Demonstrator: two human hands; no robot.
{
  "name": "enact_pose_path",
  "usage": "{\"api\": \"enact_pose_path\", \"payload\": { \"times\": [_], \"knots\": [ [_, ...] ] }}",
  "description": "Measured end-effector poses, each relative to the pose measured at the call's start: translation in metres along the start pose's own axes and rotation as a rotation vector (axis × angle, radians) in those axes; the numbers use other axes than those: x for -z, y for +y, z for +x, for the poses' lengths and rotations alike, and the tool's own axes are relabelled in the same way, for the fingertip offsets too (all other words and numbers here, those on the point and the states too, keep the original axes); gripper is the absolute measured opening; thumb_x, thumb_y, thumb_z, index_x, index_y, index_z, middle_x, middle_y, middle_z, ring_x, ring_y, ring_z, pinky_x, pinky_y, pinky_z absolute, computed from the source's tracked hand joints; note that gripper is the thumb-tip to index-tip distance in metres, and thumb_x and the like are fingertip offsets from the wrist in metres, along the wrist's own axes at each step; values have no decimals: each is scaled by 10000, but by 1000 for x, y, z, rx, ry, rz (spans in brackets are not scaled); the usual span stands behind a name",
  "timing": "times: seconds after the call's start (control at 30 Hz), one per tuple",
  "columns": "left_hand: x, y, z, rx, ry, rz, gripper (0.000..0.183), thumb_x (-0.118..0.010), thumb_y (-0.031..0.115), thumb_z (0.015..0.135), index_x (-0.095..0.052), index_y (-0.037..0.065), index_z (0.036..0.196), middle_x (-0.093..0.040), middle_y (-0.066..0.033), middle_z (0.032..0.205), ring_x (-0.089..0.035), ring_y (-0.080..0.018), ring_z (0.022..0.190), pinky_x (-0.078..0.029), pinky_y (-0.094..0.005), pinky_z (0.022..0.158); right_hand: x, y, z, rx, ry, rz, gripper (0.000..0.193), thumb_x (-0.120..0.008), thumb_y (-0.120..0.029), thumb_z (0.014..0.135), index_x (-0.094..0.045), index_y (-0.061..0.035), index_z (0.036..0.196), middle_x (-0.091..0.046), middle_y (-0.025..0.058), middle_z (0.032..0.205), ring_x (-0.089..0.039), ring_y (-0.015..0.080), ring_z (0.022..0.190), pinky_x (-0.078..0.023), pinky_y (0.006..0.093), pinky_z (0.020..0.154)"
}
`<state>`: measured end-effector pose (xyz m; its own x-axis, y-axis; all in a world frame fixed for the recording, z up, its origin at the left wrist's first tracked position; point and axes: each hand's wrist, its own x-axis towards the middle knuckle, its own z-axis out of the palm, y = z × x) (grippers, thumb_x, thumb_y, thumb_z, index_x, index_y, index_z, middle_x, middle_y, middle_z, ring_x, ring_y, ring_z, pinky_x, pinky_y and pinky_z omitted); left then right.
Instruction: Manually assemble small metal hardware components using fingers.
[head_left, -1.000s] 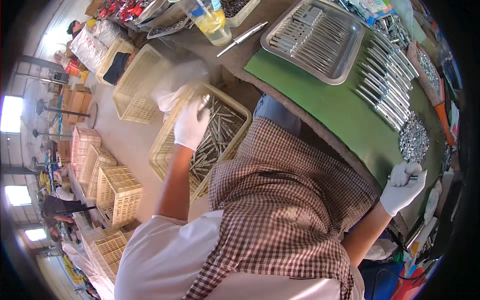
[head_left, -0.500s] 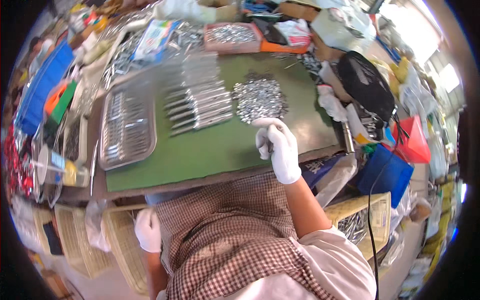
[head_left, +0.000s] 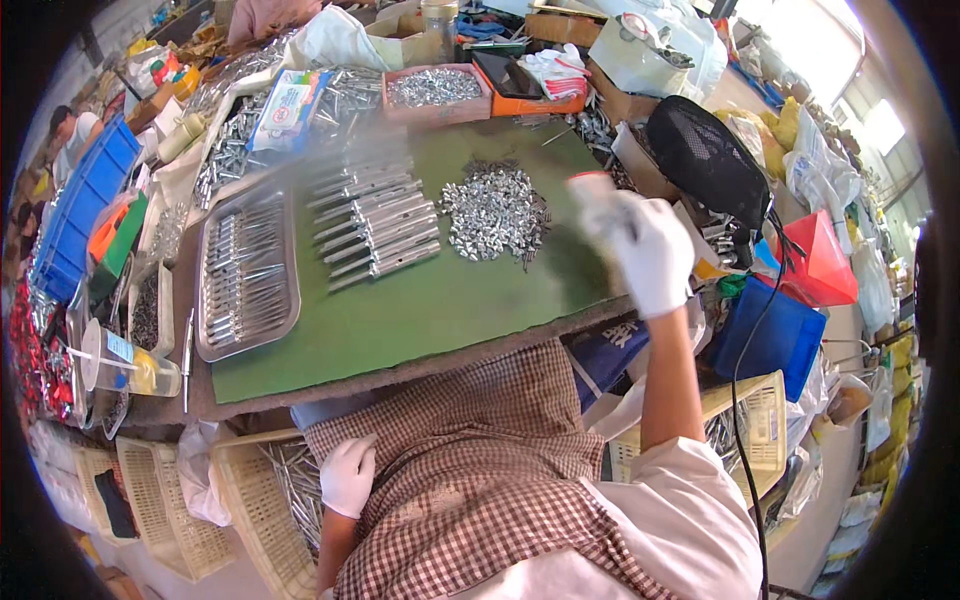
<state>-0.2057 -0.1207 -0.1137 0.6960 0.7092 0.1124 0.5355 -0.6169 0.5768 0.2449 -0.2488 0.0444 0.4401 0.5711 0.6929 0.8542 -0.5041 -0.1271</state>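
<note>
My right hand (head_left: pixel 655 250), in a white glove, is raised over the right edge of the green work mat (head_left: pixel 480 310). Its fingers close on a blurred white cloth piece (head_left: pixel 598 205) with a red edge, which looks like a glove. Also gloved in white, my left hand (head_left: pixel 348 476) rests at my lap with loosely bent fingers and nothing visible in it. A heap of small silvery metal parts (head_left: pixel 492 212) lies mid-mat. Left of it, slim metal rods (head_left: pixel 385 225) lie in a row, their far end blurred. A clear tray (head_left: pixel 250 270) holds more rods.
A pink box (head_left: pixel 432 90) of small parts and an orange box (head_left: pixel 555 104) line the far edge. Right are a black mesh cover (head_left: pixel 705 155), a cable, blue bin (head_left: pixel 765 335) and red bin (head_left: pixel 820 262). Crates (head_left: pixel 245 500) flank my lap; a plastic cup (head_left: pixel 105 355) lies left.
My right hand has moved right and away from the parts heap, and now grips the red-edged white cloth piece. My left hand has come in over my lap. The view has shifted slightly.
</note>
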Motion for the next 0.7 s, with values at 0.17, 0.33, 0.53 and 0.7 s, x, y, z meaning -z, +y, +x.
{"api": "enact_pose_path", "payload": {
  "times": [0.17, 0.33, 0.53, 0.7],
  "knots": [
    [-3, 0, 7, 39, -158, 42, 222, -650, 130, 907, -752, 54, 1088, -720, -165, 1024, -684, -351, 956, -545, -409, 842, -6, -124, -64, 309, -392, 396, 176, -690, -308, 876, -666, -196, 1010, -620, 73, 769, -655, 290, 682, -551, 418, 592],
    [-3, 2, 9, 53, -171, 40, 213, -652, 130, 907, -751, 50, 1078, -722, -165, 1033, -690, -347, 958, -546, -401, 847, 9, -76, -64, -15, -455, 176, 225, -717, -283, 812, -675, -185, 1011, -610, 100, 863, -668, 314, 726, -553, 450, 634],
    [-11, -4, 10, 9, -65, 62, 194, -659, 173, 901, -766, 95, 1043, -727, -122, 958, -696, -325, 886, -554, -420, 793, 13, 25, -63, -373, -198, -64, 261, -652, -185, 835, -775, -117, 1055, -655, 175, 864, -664, 386, 795, -536, 472, 725],
    [-10, -7, 2, 103, -124, 110, 208, -642, 252, 927, -770, 145, 1051, -735, -117, 983, -704, -332, 890, -561, -426, 785, 27, 43, -34, -309, 5, -128, 195, -678, -180, 844, -705, -105, 1022, -646, 137, 958, -662, 347, 897, -535, 447, 783]
  ]
}}
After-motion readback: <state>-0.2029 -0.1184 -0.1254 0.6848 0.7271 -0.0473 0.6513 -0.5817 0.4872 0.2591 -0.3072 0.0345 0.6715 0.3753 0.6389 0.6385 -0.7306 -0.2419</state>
